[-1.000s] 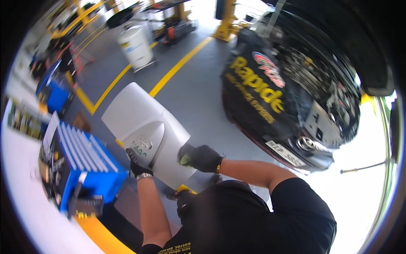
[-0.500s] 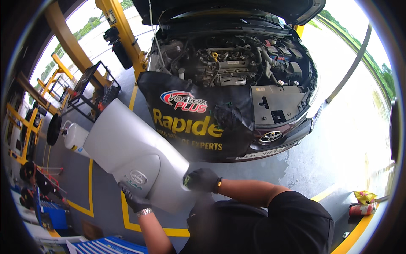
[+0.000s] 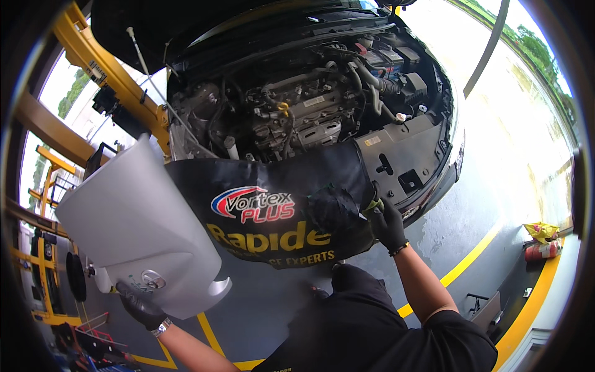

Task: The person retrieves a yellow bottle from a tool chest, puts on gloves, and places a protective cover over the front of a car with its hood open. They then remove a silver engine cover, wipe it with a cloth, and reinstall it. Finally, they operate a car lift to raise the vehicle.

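Note:
A large silver moulded housing (image 3: 139, 211) with an oval emblem slants across the left side, beside the car. My left hand (image 3: 142, 307), in a black glove, is closed at its near lower edge, fingers beside the emblem. My right hand (image 3: 387, 226), also gloved in black, is closed on a small yellow-green thing (image 3: 375, 205), too small to tell what it is. That hand is at the right edge of the black fender cover (image 3: 273, 170), close to the car's front. A bunched black cloth (image 3: 334, 209) lies on the cover, left of my right hand.
The car's engine bay (image 3: 304, 111) lies exposed under the raised hood. A thin prop rod (image 3: 145, 68) slants along its left. A yellow lift post (image 3: 114, 53) stands behind at left. On the right are a red container (image 3: 543, 250) and a dark folding stand (image 3: 486, 313).
My right hand has left the silver housing and moved to the fender cover's right edge with the yellow-green thing. The housing sits further left in view, my left hand still on it.

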The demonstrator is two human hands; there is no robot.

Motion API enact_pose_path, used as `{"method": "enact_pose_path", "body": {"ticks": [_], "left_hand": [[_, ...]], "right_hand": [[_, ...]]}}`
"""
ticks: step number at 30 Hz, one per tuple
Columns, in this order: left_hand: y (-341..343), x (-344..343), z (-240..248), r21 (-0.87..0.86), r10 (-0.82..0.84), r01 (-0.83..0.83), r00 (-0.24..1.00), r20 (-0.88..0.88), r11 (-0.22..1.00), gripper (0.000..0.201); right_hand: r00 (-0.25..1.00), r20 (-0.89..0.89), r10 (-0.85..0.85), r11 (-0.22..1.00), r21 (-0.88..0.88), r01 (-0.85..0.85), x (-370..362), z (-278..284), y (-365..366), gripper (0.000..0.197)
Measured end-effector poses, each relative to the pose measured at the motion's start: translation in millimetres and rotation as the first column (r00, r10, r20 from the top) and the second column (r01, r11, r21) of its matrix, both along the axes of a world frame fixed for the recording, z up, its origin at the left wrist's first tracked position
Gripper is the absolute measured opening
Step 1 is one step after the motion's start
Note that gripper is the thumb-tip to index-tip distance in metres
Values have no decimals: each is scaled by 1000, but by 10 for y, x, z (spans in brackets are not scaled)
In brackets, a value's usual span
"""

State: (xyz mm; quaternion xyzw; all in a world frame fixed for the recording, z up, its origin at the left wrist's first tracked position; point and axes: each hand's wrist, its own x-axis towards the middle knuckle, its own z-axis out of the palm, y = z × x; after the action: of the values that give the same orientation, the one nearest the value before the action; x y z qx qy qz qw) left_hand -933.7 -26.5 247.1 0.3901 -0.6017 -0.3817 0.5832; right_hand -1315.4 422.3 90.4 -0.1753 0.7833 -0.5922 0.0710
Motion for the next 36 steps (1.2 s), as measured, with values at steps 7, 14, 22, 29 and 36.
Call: {"method": "enact_pose_path", "body": {"ticks": [7, 14, 22, 29, 36], "left_hand": [[161, -1474, 67, -176, 149, -50, 779, 609, 983, 41], [147, -1601, 92, -274, 282, -122, 679, 678, 954, 42], [-148, -2408, -132, -159, 18, 72, 864, 503, 985, 41], [-285, -2894, -53, -158, 54, 62, 766, 641, 986, 42], [-423, -2775, 47, 24, -102, 104, 865, 491, 994, 48]], "right_hand": [[936, 351, 35, 913, -392, 113, -1456, -419, -730, 33], [691, -717, 88, 952, 264, 153, -3121, -129, -1847, 46], [395, -701, 593, 804, 538, -252, -3405, -677, -2869, 52], [376, -793, 479, 872, 380, -309, -3495, -950, -2581, 46], [643, -280, 713, 701, 276, -657, -3718, -458, -2183, 35]]}}
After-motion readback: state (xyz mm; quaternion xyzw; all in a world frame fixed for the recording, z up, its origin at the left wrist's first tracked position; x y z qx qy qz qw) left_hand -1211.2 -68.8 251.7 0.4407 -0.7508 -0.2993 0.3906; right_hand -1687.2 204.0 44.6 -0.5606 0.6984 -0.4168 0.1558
